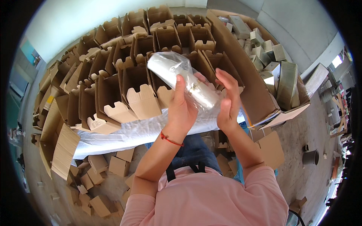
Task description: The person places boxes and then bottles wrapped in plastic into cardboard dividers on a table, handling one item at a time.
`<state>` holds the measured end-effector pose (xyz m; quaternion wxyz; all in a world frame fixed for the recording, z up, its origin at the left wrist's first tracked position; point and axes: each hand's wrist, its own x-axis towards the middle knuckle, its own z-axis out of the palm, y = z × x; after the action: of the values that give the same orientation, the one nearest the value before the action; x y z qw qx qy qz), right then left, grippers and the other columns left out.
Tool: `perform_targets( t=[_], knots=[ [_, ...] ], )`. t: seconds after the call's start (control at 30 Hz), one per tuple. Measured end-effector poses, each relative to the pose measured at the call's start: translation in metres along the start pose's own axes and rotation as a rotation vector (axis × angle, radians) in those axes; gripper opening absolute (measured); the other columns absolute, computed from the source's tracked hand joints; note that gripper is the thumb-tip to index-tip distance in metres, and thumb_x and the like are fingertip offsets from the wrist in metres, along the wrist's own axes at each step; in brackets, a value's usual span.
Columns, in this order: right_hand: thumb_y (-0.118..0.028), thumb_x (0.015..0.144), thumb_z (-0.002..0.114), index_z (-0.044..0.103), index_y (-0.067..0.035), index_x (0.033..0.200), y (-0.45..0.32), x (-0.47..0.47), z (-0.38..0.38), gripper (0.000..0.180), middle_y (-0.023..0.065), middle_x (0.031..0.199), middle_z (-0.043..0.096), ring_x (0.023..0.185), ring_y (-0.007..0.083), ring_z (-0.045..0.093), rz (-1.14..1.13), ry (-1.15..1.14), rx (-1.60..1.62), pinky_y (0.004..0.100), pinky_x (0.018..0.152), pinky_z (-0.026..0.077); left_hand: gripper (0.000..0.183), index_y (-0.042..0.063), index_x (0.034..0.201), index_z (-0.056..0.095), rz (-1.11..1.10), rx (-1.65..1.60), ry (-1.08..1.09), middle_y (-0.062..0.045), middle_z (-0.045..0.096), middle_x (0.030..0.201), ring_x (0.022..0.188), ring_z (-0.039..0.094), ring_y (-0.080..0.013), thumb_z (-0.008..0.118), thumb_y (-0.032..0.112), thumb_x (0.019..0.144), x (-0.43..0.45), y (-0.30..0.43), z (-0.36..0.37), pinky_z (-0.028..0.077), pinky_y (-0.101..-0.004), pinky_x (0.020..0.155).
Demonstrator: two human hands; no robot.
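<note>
My left hand (182,110) grips a white cylinder (164,67) wrapped in a clear plastic bag (184,63), its thumb lying along the near side. The bundle slants from upper left to lower right above the cardboard boxes. My right hand (229,99) is raised at its lower right end, fingers apart and palm turned towards the plastic. Whether that palm touches the film, I cannot tell. Just beyond and beneath the bundle stand rows of open-topped brown cardboard boxes (143,99) with notched flaps.
The boxes rest on a table covered with white cloth (113,142). To the right, a large carton (234,76) holds several silvery and gold boxes (287,82). Small cardboard boxes (103,204) litter the floor at lower left. A grey bucket (311,157) stands on the right.
</note>
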<state>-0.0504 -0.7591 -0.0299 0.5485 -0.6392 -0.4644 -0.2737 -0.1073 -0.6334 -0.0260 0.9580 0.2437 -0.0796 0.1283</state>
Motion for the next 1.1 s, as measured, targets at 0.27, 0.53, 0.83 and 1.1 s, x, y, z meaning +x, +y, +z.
perform_targets(
  t=[0.27,0.53,0.83,1.1],
  knots=[
    [-0.003,0.073,0.075,0.053,-0.004,0.117,-0.010,-0.023,-0.004,0.049,0.0139,0.120,0.052,0.101,0.0209,0.055,0.276,0.039,0.175,0.0305,0.080,0.046,0.057,0.003,0.124,0.041,0.072,0.019,0.173,-0.011,0.054,0.109,0.101,0.054,-0.0243,0.049,0.049,0.091,0.002,0.005,-0.001,0.043,-0.0420,0.093],
    [-0.001,0.081,0.068,0.056,-0.001,0.102,-0.006,-0.020,-0.009,0.024,0.0121,0.112,0.056,0.093,0.0155,0.056,0.335,0.008,0.221,0.0241,0.079,0.045,0.050,0.006,0.122,0.041,0.024,0.008,0.109,-0.011,0.054,0.115,0.112,0.050,-0.0247,0.044,0.047,0.094,-0.003,0.001,-0.012,0.040,-0.0452,0.099],
    [-0.009,0.092,0.053,0.050,-0.002,0.091,-0.040,0.003,-0.056,0.007,0.0248,0.118,0.054,0.067,0.0168,0.064,0.419,0.248,0.793,0.0272,0.056,0.054,0.053,0.000,0.129,0.040,-0.569,0.497,-0.115,-0.017,0.051,0.122,0.107,0.055,-0.0286,0.047,0.040,0.095,-0.055,0.018,-0.013,0.046,-0.0405,0.090],
    [-0.010,0.093,0.052,0.052,-0.002,0.093,-0.058,-0.004,-0.049,0.008,0.0193,0.104,0.061,0.077,0.0174,0.065,0.663,0.119,1.177,0.0299,0.060,0.058,0.056,-0.002,0.126,0.047,0.480,1.186,-0.211,-0.012,0.054,0.116,0.101,0.054,-0.0179,0.072,0.000,0.075,-0.070,0.004,0.011,0.045,-0.0288,0.087]
  ],
)
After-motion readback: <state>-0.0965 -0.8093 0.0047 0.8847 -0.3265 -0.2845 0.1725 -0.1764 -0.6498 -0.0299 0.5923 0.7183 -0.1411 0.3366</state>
